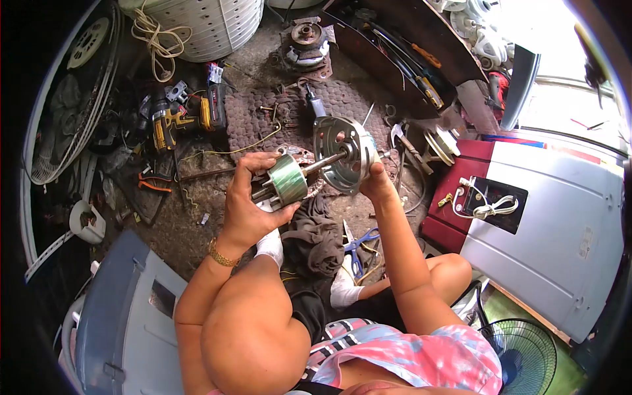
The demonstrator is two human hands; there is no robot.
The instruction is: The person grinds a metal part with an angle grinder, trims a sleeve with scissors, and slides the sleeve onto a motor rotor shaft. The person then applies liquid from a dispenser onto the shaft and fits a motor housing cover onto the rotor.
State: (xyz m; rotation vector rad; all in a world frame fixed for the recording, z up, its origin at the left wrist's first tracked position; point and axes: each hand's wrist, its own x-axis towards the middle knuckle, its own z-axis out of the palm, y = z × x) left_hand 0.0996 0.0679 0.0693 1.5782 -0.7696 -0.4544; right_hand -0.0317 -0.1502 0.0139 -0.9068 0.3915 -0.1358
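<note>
My left hand [253, 201] is wrapped round a shiny, greenish metal rotor [288, 180], with the thumb below it and the fingers above. The rotor's steel shaft [324, 162] points right, its end at the hub of a round metal motor housing [339, 155] with open slots. My right hand [378, 183] grips the housing at its right rim; part of that hand is hidden behind the rim. Below both parts, a dark crumpled cloth [316, 240] lies on the floor near blue-handled scissors [357, 250].
A drill [170, 125] lies at the left, and a screwdriver [315, 102] on the woven mat [253, 108]. A motor part [307, 46] stands behind. At the right are a hammer [409, 146], an open tool box [388, 16] and a grey-red panel [540, 210]; a fan [523, 355] stands low right.
</note>
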